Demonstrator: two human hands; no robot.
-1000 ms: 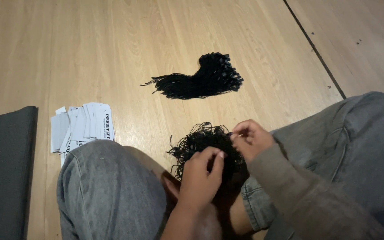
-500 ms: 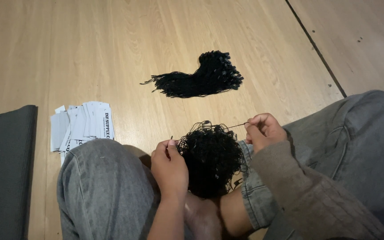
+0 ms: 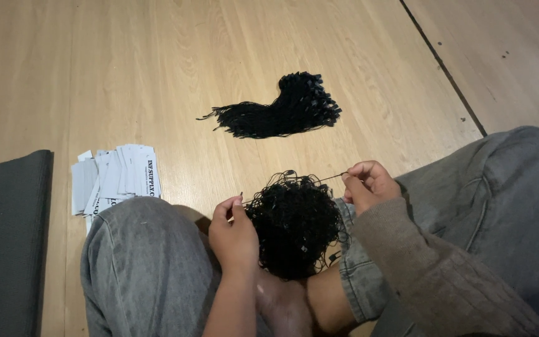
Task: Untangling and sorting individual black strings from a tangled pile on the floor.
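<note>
I see a tangled heap of thin black looped strings [image 3: 294,228] sitting in my lap, between my two knees in grey denim; it is wiry, springy and roughly round, with stray loops curling off its upper edge. My right hand [image 3: 369,186] is curled nearly shut, thumb and forefinger pinched on one thin black strand [image 3: 330,178] that runs taut from the top of the heap to my fingertips. My left hand [image 3: 235,232] sits against the heap's left side, fingers bent and drawn together; its fingertips pinch what looks like a strand end poking up just above them, though it is too fine for me to be sure.

Farther out on the pale wood-grain floor, towards its far edge, lies a second bundle of black strings [image 3: 279,112]: these lie straight and combed, tapering to a thin tail on the left and ending in a thick, knobbly cluster on the right. Near the left edge of the floor, just beyond my left knee, a fanned stack of white paper tags [image 3: 113,178] with dark print lies flat; my knee covers its lower corner. A dark grey mat [image 3: 4,243] fills the lower left, cut off by the frame. A dark seam [image 3: 444,68] in the floor runs diagonally at the upper right.

My right sleeve [image 3: 432,268], brownish and ribbed, hides the wrist, and the heap hides whatever lies beneath it.
</note>
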